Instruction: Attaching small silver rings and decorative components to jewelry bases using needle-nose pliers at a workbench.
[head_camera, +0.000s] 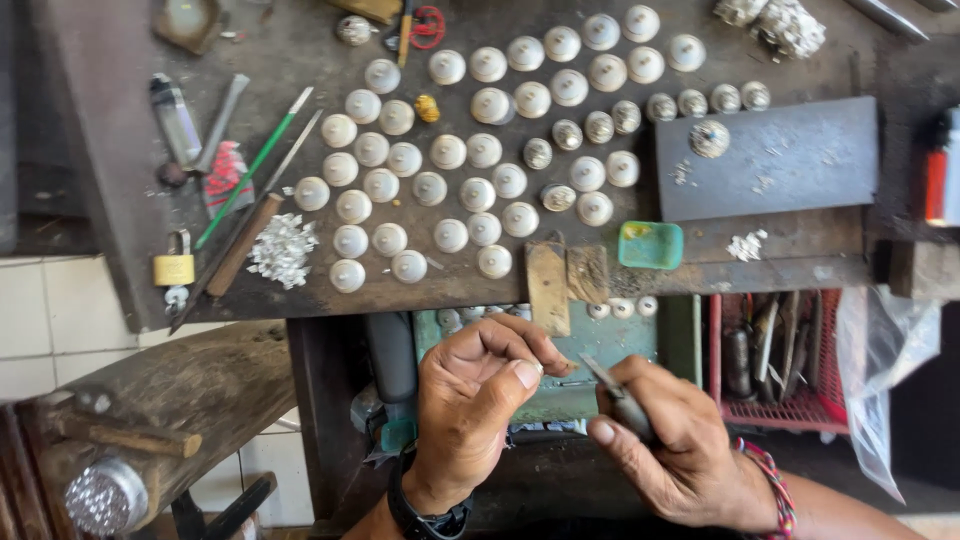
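Nearest us: left hand (478, 385), fingers pinched tight on something too small to make out, held just below the bench edge. Right hand (665, 440), closed round a dark-handled tool (612, 388) whose metal tip points at that pinch.

Behind the hands: a green tray (560, 350) under the bench with a few pale domes along its rim; a red basket (775, 355) of tools at right.

On the bench (300, 50): several dozen white domed caps (450, 190) laid in loose rows; a shorter row of grey patterned domes (640, 112), which we judge to be the worked pieces, so most of the batch looks undone. One patterned dome (709, 138) sits on a grey slab (790, 165). Also a small green dish (650, 245), a heap of silver chips (282, 248), a brass padlock (174, 266), a green-handled brush (250, 170).
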